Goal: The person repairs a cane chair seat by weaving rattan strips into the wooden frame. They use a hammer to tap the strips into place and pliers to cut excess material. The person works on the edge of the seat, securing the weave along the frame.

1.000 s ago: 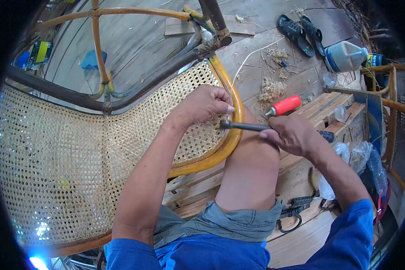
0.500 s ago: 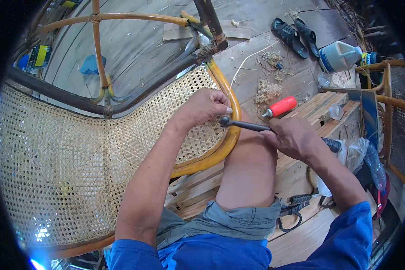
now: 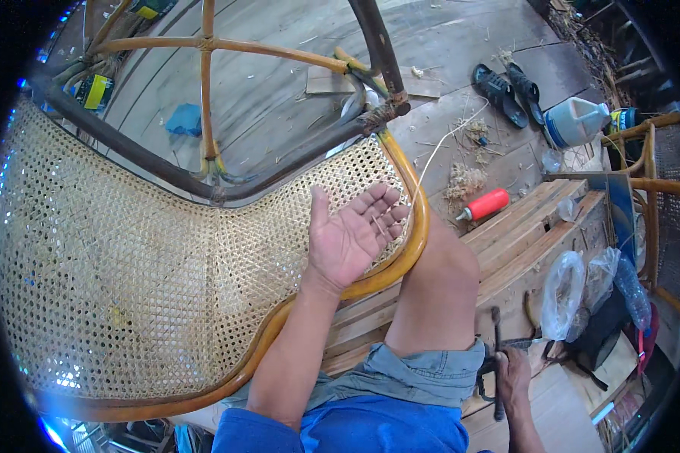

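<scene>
My left hand (image 3: 347, 241) is palm up, fingers stretched and apart, over the woven cane panel (image 3: 257, 241). A few thin, pale slivers lie loose across its fingers; whether they are nails or pegs is too small to tell. The panel's yellow rattan rim (image 3: 421, 219) curves past the fingertips and rests by my knee. One long cane strand (image 3: 435, 155) rises from that rim. Down beside my thigh, my right hand (image 3: 514, 371) is closed around a dark hammer (image 3: 497, 332), its shaft upright in the picture. Black-handled tools lie partly hidden beside this hand.
A red squeeze bottle (image 3: 487, 204) lies beside the slatted wooden bench (image 3: 533, 226). Beyond are cane shavings (image 3: 467, 181), black sandals (image 3: 499, 94) and a white jug (image 3: 576, 121). Plastic bags (image 3: 563, 294) lie at right. Dark frame poles (image 3: 128, 155) cross the panel's far side.
My right hand has carried the hammer from the rattan rim down beside my thigh. My left hand has gone from a pinch at the rim to an open, upturned palm.
</scene>
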A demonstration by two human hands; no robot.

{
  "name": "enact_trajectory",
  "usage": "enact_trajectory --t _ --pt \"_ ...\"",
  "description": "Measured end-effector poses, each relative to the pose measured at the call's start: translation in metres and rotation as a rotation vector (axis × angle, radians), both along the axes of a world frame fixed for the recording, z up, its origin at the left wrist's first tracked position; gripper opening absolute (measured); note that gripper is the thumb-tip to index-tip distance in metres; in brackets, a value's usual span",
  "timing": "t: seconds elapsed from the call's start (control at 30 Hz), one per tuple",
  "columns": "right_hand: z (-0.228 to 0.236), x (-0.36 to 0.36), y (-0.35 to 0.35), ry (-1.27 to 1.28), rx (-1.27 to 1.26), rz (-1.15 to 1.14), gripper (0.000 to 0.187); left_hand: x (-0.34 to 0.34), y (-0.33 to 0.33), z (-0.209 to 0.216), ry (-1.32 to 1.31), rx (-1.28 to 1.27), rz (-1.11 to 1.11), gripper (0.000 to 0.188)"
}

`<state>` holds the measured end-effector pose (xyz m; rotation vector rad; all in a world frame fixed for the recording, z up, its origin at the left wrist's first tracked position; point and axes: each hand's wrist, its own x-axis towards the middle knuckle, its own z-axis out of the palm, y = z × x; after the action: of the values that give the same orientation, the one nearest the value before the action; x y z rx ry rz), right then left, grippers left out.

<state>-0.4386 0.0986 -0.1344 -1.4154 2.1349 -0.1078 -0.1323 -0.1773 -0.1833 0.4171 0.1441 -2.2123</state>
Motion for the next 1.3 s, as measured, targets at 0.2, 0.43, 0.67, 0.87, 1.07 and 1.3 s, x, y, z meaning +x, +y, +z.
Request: enact_trajectory --t 0.2,0.43,0.67,0.87,1.07,1.3 --pt "0.039 0.03 -0.111 -0.179 -0.308 -0.106 0.013 -0.027 0.012 0.025 0.051 0.042 0.008 0.092" --pt "0.026 0.118 -0.231 -0.468 -0.491 0.222 0.015 -0.056 0.022 0.04 0.008 -0.007 0.007 0.094" --pt "0.005 0.105 -0.239 -0.918 -0.328 -0.142 0.011 -0.071 0.027 0.04 -0.451 -0.087 -0.001 0.064" --pt "-0.003 0.086 -0.243 -1.191 -0.215 -0.311 0.011 -0.062 0.032 0.047 -0.71 -0.114 -0.35 0.027" --pt "-0.014 0.084 -0.241 -1.325 -0.146 -0.38 0.01 -0.067 0.035 0.038 -0.99 -0.355 -0.219 0.018" --pt "-0.025 0.083 -0.242 -1.346 -0.123 -0.33 0.008 -0.072 0.03 0.041 -1.49 -0.763 -0.192 0.018"
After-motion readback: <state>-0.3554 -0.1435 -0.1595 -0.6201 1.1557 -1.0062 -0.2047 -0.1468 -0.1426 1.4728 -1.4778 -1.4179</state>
